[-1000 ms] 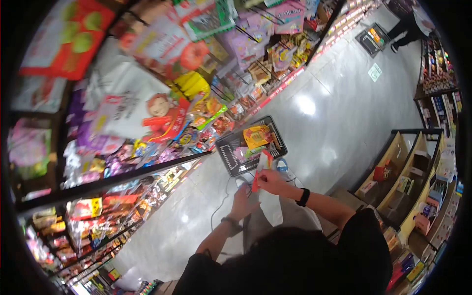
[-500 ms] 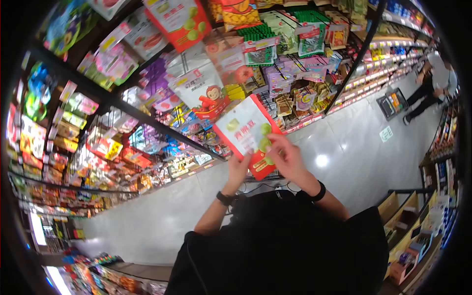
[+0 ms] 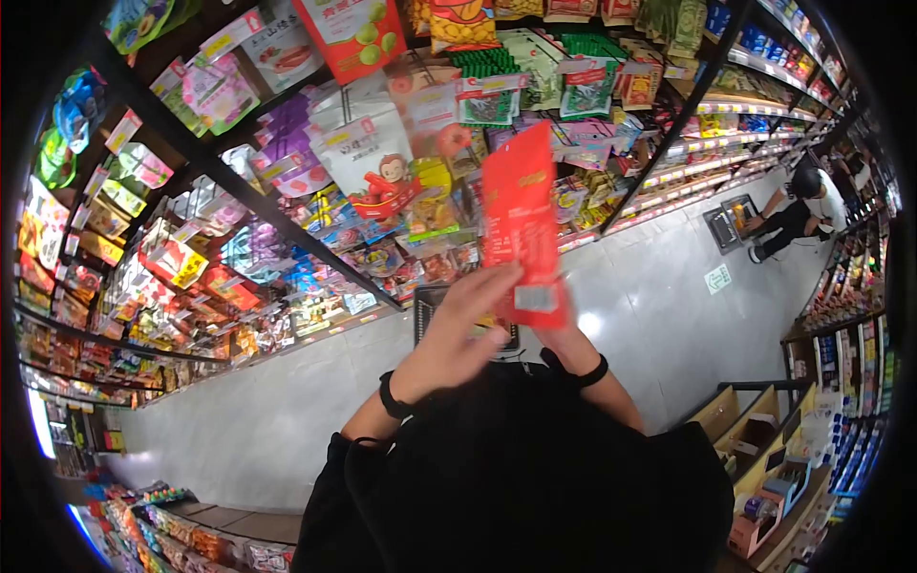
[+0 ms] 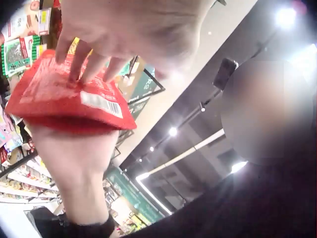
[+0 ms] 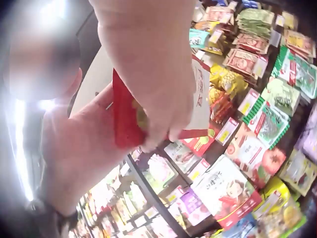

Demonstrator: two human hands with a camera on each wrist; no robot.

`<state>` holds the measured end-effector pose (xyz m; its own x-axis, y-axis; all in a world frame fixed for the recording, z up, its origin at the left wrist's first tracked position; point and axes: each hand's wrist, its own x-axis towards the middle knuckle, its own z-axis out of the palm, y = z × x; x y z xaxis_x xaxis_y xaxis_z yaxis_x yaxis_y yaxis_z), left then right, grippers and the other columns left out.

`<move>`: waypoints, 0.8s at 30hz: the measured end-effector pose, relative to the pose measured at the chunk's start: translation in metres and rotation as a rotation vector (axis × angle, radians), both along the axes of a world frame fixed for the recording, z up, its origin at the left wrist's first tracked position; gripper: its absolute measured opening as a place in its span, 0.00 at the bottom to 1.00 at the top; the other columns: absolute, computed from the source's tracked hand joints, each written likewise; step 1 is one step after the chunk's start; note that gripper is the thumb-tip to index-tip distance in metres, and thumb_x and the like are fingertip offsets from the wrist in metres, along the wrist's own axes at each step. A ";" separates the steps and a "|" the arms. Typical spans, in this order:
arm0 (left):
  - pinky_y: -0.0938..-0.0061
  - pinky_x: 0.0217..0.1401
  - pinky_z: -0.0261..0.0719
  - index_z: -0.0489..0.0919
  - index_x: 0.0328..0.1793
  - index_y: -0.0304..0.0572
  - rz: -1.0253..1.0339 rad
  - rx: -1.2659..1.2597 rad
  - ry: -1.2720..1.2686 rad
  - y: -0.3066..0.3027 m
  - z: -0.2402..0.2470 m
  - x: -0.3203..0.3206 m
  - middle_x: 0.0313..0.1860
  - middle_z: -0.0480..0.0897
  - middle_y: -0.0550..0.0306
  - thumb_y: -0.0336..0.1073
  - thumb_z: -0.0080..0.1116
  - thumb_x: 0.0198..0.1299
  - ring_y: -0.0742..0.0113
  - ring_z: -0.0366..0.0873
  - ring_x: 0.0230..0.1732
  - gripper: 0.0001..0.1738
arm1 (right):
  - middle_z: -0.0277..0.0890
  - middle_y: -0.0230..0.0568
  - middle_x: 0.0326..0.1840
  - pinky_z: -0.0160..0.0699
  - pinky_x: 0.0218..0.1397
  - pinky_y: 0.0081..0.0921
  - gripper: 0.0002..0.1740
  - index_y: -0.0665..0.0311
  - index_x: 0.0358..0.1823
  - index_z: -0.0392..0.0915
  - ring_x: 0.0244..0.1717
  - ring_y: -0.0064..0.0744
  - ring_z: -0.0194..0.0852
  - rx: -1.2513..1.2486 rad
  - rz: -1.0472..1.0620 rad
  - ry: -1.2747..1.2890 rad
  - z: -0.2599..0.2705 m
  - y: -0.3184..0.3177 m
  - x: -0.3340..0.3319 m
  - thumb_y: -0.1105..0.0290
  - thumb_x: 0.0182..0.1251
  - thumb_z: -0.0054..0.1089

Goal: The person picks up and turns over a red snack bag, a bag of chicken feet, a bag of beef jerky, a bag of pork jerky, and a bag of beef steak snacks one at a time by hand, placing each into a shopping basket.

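A red snack pouch stands upright before me in the head view, its back with print and a barcode facing me. My right hand grips it from the far side, fingers bent over its white-and-red front. Most of that hand is hidden behind the pouch in the head view. My left hand is beside the lower left edge, fingers extended. In the left wrist view, its fingertips lie at the pouch's back, above the barcode.
Hanging snack bags fill the rack ahead and to the left. A black shopping basket sits on the floor, partly behind my left hand. At the right, another person crouches beside a second basket. Wooden shelving stands near my right side.
The pouch has been turned from its white front to its red back and stands higher. My left hand has loosened from its lower edge. The other person has gone from standing to crouching.
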<state>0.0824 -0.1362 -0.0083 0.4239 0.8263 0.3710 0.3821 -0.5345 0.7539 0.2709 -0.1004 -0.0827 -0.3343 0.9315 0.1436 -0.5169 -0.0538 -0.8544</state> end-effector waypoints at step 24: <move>0.37 0.82 0.53 0.80 0.70 0.54 0.266 0.468 0.424 -0.032 -0.038 0.033 0.79 0.69 0.43 0.37 0.70 0.55 0.43 0.63 0.82 0.32 | 0.54 0.51 0.86 0.51 0.83 0.64 0.50 0.60 0.84 0.54 0.82 0.61 0.54 -0.305 0.285 0.984 0.001 0.008 0.025 0.28 0.74 0.32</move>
